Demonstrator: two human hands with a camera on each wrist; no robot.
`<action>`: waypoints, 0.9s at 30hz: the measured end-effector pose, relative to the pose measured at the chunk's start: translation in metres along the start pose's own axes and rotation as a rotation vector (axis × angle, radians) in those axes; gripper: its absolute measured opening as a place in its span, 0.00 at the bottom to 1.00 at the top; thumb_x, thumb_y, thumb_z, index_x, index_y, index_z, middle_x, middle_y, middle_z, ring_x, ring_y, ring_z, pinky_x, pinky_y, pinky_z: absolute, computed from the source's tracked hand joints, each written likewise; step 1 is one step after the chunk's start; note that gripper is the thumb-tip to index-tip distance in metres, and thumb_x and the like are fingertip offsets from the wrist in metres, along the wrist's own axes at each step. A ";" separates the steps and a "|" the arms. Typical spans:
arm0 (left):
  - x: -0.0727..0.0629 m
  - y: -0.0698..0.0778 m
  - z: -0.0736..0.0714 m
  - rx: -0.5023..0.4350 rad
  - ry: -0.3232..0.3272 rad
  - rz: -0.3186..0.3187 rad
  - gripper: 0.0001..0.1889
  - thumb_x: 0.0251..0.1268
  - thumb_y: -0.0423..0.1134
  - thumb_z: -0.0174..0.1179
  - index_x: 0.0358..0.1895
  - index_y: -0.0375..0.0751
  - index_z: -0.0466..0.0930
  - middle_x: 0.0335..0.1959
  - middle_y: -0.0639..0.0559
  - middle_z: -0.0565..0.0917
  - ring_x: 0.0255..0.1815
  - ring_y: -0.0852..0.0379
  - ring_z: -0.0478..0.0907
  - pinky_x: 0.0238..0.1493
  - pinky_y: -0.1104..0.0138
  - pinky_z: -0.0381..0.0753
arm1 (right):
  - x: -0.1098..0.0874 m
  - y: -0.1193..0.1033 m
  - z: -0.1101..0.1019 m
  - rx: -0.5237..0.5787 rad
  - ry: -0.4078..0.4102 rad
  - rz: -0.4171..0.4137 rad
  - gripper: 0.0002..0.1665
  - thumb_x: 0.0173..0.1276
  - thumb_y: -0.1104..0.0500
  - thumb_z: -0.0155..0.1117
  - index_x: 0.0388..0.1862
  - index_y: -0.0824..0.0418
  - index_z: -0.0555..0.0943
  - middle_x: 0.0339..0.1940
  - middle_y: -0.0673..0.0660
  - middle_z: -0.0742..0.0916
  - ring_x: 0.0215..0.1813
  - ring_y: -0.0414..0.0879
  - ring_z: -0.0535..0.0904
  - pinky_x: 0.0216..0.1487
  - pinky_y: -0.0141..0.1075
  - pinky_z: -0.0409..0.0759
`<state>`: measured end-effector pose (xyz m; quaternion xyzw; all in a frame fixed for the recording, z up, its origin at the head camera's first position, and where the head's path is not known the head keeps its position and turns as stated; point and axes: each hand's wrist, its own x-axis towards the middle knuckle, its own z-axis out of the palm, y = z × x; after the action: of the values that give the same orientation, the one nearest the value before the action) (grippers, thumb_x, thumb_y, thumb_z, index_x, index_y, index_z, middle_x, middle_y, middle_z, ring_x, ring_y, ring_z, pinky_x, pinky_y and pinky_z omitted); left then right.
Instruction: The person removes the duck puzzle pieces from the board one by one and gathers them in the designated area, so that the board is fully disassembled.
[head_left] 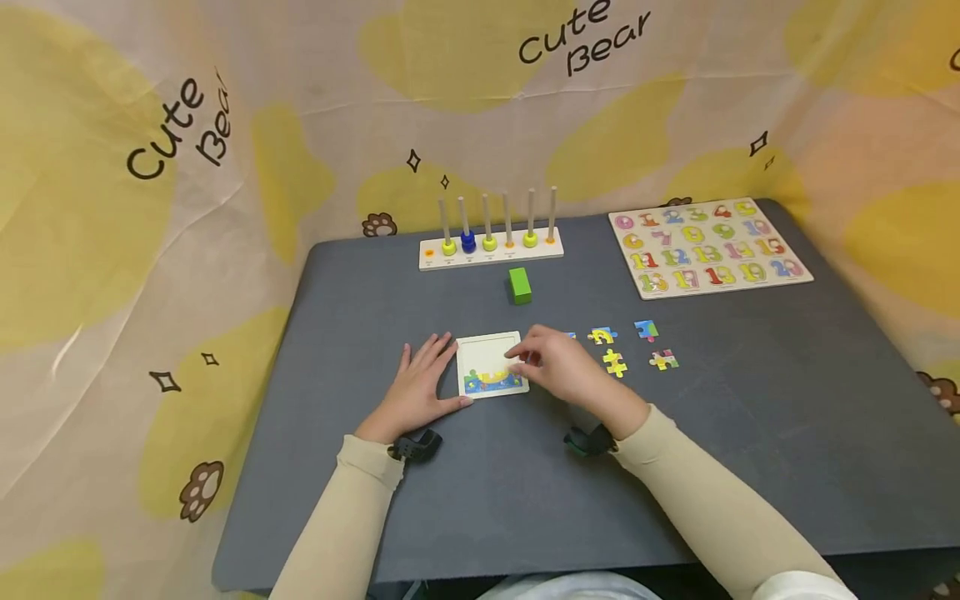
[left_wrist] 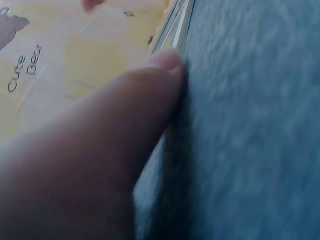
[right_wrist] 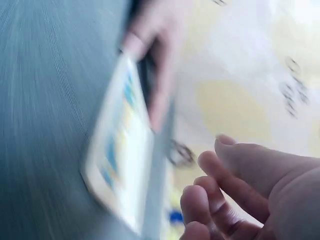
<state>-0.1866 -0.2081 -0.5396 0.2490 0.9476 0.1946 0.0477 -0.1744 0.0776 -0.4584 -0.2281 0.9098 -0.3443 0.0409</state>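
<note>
A small white puzzle tray (head_left: 487,346) lies on the table, with joined blue, yellow and green puzzle pieces (head_left: 492,383) along its near side. My left hand (head_left: 420,387) rests at the tray's left edge, fingers spread and thumb at the near left corner. In the left wrist view the thumb (left_wrist: 135,107) meets the tray's rim. Over the tray's right side hovers my right hand (head_left: 562,367), its fingers loosely bent. Nothing shows between the thumb and fingers in the right wrist view, where the tray (right_wrist: 135,185) appears blurred beyond the fingertips.
Several loose puzzle pieces (head_left: 615,363) lie right of the tray, one partly hidden by the right hand. Behind the tray stands a green block (head_left: 520,286), then a peg board (head_left: 491,257) with rings. A number board (head_left: 708,250) lies at the back right, near the printed curtain (head_left: 480,133).
</note>
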 end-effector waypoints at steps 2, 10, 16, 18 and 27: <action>-0.001 -0.003 -0.002 0.006 -0.001 0.010 0.54 0.64 0.66 0.69 0.85 0.41 0.55 0.86 0.45 0.52 0.87 0.45 0.42 0.80 0.37 0.32 | 0.013 -0.005 0.020 -0.014 -0.065 -0.036 0.14 0.70 0.62 0.75 0.53 0.63 0.91 0.36 0.52 0.83 0.36 0.43 0.78 0.36 0.34 0.78; -0.007 -0.009 -0.006 -0.007 -0.029 0.050 0.51 0.68 0.64 0.66 0.85 0.42 0.54 0.86 0.44 0.53 0.86 0.43 0.43 0.80 0.36 0.33 | 0.036 -0.004 0.061 -0.076 -0.182 0.006 0.18 0.70 0.59 0.75 0.58 0.61 0.89 0.25 0.49 0.76 0.28 0.41 0.69 0.31 0.33 0.67; -0.005 -0.011 -0.011 -0.002 -0.019 0.074 0.48 0.69 0.62 0.66 0.85 0.44 0.56 0.86 0.45 0.53 0.87 0.44 0.42 0.80 0.38 0.33 | 0.041 -0.006 0.063 -0.102 -0.165 0.031 0.20 0.71 0.56 0.75 0.60 0.54 0.89 0.24 0.48 0.77 0.27 0.42 0.71 0.30 0.34 0.66; -0.004 -0.010 -0.012 -0.013 -0.022 0.078 0.48 0.69 0.62 0.67 0.85 0.44 0.57 0.86 0.45 0.53 0.87 0.44 0.42 0.80 0.38 0.33 | 0.042 -0.006 0.063 -0.119 -0.163 0.046 0.18 0.71 0.56 0.75 0.59 0.51 0.90 0.24 0.47 0.77 0.27 0.41 0.71 0.28 0.34 0.65; -0.005 -0.010 -0.009 -0.005 -0.028 0.071 0.48 0.69 0.62 0.67 0.84 0.44 0.58 0.86 0.45 0.54 0.86 0.43 0.43 0.80 0.37 0.33 | 0.044 -0.006 0.065 -0.166 -0.193 0.079 0.21 0.68 0.52 0.77 0.60 0.48 0.89 0.40 0.48 0.80 0.37 0.42 0.76 0.35 0.36 0.74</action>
<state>-0.1887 -0.2215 -0.5354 0.2850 0.9369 0.1949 0.0545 -0.1960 0.0151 -0.5001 -0.2270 0.9353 -0.2422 0.1227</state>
